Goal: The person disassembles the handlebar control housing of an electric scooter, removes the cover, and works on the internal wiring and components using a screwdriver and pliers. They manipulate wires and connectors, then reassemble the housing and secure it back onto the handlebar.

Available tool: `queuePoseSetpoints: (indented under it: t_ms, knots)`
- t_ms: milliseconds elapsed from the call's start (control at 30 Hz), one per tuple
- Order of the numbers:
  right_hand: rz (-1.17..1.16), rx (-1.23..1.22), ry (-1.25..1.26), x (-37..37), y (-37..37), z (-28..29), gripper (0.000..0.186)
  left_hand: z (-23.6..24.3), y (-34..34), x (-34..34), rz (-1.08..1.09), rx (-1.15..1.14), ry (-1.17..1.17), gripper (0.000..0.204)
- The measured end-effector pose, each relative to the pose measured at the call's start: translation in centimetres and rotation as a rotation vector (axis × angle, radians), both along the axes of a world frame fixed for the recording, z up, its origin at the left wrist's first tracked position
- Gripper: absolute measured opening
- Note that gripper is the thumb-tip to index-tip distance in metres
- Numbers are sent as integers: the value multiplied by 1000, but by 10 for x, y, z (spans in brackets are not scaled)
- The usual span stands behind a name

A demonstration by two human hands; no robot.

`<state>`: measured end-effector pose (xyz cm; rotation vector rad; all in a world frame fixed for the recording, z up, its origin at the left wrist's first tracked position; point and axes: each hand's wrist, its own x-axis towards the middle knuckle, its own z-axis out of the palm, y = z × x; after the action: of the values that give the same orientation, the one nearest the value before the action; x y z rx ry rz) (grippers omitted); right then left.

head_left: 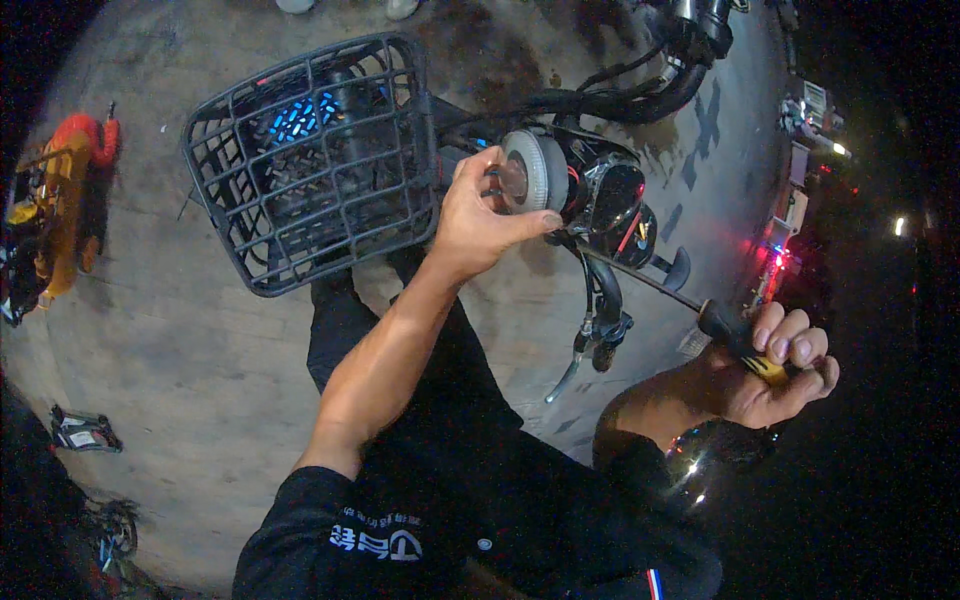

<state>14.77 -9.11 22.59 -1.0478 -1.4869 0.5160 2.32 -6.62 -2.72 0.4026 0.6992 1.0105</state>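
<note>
My left hand (pixel 478 220) grips a round headlight (pixel 530 170) with a pale rim, its thumb across the lower edge and fingers curled at the left side. My right hand (pixel 780 375) holds a screwdriver with a black and yellow handle (pixel 730 335); its long shaft reaches up-left to the underside of the black front housing (pixel 610 195), just below the headlight. Whether the tip sits in a screw I cannot tell. Black cables and handlebar parts (pixel 660 85) run above the housing, and a lever assembly (pixel 605 325) hangs below it.
Left of the headlight is a black wire basket (pixel 217 200). An orange and red vehicle (pixel 62 220) stands at the far left, a small black object (pixel 85 430) lies on the grey floor (pixel 160 360), and red and white lights (pixel 778 258) show along the dark right side.
</note>
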Motion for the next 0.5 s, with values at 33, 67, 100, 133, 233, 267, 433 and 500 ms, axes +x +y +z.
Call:
queuePoseSetpoints:
  t_ms: [33,67,100,133,233,267,433,500]
  knots:
    - [-6,14,-21,-2,-1,-2,22,1,0,-1,2,0,-9,89]
    - [-12,26,-42,-4,-2,-5,22,2,1,-2,0,-25,-32,87]
    - [-39,45,-44,-5,-2,-7,22,4,1,-2,-8,-54,-56,86]
    - [-30,44,-74,-6,-3,-9,23,4,1,-3,-3,-74,-84,85]
    - [-68,75,-116,-9,-4,-17,24,5,3,-4,-39,-60,-111,81]
    - [-96,80,-177,-10,-4,-19,24,5,4,-4,-35,-53,-122,80]
    - [-87,103,-134,-14,-4,-29,25,6,5,-6,-75,-72,-48,79]
    - [-62,87,-129,-16,-4,-32,25,7,5,-6,-74,-84,-43,80]
